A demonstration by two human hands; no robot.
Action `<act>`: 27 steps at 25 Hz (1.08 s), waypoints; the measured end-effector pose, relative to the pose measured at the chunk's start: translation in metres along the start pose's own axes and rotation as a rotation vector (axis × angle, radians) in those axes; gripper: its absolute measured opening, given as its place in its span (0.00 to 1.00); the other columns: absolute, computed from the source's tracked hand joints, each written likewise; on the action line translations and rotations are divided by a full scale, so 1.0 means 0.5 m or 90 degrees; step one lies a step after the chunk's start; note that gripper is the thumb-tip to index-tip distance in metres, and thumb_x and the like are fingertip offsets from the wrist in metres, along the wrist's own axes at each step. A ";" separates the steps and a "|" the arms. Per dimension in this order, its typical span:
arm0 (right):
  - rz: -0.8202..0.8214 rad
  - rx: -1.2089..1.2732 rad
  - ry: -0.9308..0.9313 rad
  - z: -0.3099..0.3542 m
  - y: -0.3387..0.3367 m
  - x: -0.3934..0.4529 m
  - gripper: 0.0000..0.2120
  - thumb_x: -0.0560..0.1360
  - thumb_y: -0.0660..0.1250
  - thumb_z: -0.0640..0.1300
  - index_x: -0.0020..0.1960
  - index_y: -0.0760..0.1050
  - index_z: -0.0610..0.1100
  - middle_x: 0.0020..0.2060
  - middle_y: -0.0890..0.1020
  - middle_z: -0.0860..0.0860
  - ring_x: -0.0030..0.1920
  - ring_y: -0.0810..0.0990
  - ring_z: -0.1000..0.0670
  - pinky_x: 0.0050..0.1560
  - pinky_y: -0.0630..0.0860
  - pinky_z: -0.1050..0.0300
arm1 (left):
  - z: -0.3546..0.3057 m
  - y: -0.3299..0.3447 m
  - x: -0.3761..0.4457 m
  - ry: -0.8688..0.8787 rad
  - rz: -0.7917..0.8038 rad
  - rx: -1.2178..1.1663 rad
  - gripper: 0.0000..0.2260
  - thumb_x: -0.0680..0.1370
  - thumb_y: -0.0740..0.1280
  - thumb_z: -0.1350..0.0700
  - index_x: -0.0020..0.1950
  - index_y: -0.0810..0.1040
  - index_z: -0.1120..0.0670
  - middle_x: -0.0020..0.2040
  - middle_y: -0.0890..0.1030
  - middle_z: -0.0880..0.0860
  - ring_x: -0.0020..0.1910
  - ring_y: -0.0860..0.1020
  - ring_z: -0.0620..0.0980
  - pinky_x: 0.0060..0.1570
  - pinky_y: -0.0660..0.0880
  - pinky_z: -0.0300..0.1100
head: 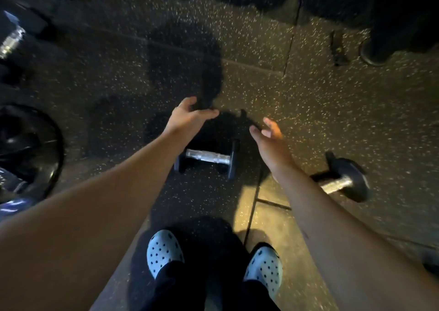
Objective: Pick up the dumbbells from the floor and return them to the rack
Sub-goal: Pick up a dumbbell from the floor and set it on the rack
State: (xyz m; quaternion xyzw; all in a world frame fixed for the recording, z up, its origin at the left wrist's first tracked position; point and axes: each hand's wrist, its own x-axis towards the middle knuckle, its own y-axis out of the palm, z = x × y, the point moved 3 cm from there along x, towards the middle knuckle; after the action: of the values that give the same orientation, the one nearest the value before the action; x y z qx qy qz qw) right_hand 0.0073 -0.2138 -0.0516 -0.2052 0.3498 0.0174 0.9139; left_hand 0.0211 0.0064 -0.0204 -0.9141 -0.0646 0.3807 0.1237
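Two black dumbbells with silver handles lie on the speckled rubber floor. One dumbbell [207, 156] rests in front of my feet, between my two forearms. The other dumbbell [342, 182] lies to the right, partly hidden behind my right forearm. My left hand [187, 116] hovers above and beyond the middle dumbbell, fingers apart and curled, holding nothing. My right hand [269, 136] is stretched out palm up, fingers spread, empty, to the right of the middle dumbbell. No rack shows clearly in the view.
A large black weight plate [33, 149] lies at the left edge. Another silver-handled weight [11, 41] sits at the upper left. Dark equipment bases [375, 52] stand at the upper right. My feet in pale perforated clogs [164, 251] stand at the bottom.
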 end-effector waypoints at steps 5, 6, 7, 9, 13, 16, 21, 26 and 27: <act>0.016 -0.027 0.088 -0.179 0.152 0.081 0.38 0.74 0.69 0.62 0.79 0.60 0.54 0.74 0.71 0.48 0.71 0.71 0.44 0.66 0.67 0.47 | 0.236 0.014 0.117 -0.101 -0.155 0.170 0.40 0.67 0.75 0.42 0.77 0.65 0.45 0.68 0.74 0.51 0.63 0.76 0.56 0.63 0.72 0.55; 0.004 -0.015 0.108 -0.204 0.174 0.088 0.38 0.73 0.71 0.60 0.78 0.61 0.54 0.71 0.73 0.47 0.68 0.73 0.42 0.66 0.69 0.47 | 0.273 0.014 0.129 -0.113 -0.175 0.164 0.36 0.67 0.75 0.43 0.74 0.69 0.45 0.64 0.77 0.50 0.58 0.78 0.55 0.58 0.75 0.53; -0.006 0.006 0.123 -0.223 0.192 0.096 0.37 0.72 0.73 0.57 0.77 0.63 0.54 0.68 0.76 0.47 0.64 0.76 0.42 0.64 0.72 0.45 | 0.304 0.012 0.144 -0.120 -0.195 0.150 0.30 0.68 0.75 0.45 0.69 0.74 0.46 0.58 0.81 0.50 0.51 0.80 0.53 0.50 0.78 0.49; -0.006 0.053 0.144 -0.238 0.216 0.105 0.33 0.71 0.72 0.49 0.74 0.67 0.55 0.59 0.80 0.49 0.53 0.79 0.47 0.55 0.76 0.48 | 0.342 0.013 0.161 -0.129 -0.215 0.129 0.18 0.71 0.74 0.48 0.59 0.79 0.46 0.47 0.82 0.49 0.40 0.78 0.48 0.36 0.74 0.43; -0.008 0.115 0.135 -0.243 0.226 0.107 0.32 0.69 0.68 0.39 0.72 0.71 0.51 0.51 0.81 0.50 0.46 0.77 0.52 0.40 0.69 0.56 | 0.355 0.025 0.167 -0.101 -0.277 0.070 0.09 0.75 0.71 0.52 0.55 0.80 0.47 0.39 0.78 0.45 0.37 0.75 0.44 0.31 0.68 0.40; -0.005 0.120 0.107 -0.220 0.201 0.074 0.31 0.66 0.68 0.37 0.70 0.74 0.48 0.49 0.82 0.49 0.47 0.79 0.49 0.41 0.70 0.55 | 0.341 0.029 0.134 -0.076 -0.293 0.017 0.04 0.75 0.71 0.51 0.49 0.80 0.46 0.40 0.80 0.46 0.40 0.78 0.48 0.40 0.76 0.47; -0.024 0.152 0.064 -0.070 0.102 -0.022 0.21 0.67 0.70 0.36 0.59 0.77 0.46 0.41 0.80 0.54 0.38 0.78 0.60 0.35 0.69 0.64 | 0.182 -0.006 -0.001 -0.010 -0.319 -0.093 0.03 0.75 0.70 0.52 0.45 0.81 0.43 0.38 0.82 0.45 0.38 0.79 0.45 0.35 0.73 0.43; -0.037 0.164 -0.081 0.234 -0.036 -0.189 0.24 0.68 0.66 0.26 0.60 0.78 0.44 0.32 0.81 0.57 0.32 0.78 0.63 0.32 0.71 0.72 | -0.114 -0.104 -0.214 0.066 -0.365 -0.192 0.08 0.75 0.70 0.52 0.44 0.81 0.36 0.37 0.83 0.43 0.40 0.80 0.40 0.36 0.72 0.41; -0.025 0.178 -0.117 0.318 -0.066 -0.228 0.27 0.68 0.63 0.23 0.61 0.77 0.44 0.34 0.82 0.57 0.35 0.79 0.61 0.36 0.72 0.72 | -0.193 -0.136 -0.263 0.085 -0.376 -0.214 0.10 0.75 0.71 0.51 0.43 0.81 0.34 0.37 0.83 0.40 0.39 0.80 0.37 0.37 0.71 0.40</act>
State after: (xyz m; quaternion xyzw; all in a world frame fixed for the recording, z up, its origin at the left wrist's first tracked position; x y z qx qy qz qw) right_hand 0.0279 -0.1697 0.1408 -0.0804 0.2595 -0.0303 0.9619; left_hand -0.0042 0.0267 0.1533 -0.8864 -0.3798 0.2521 0.0802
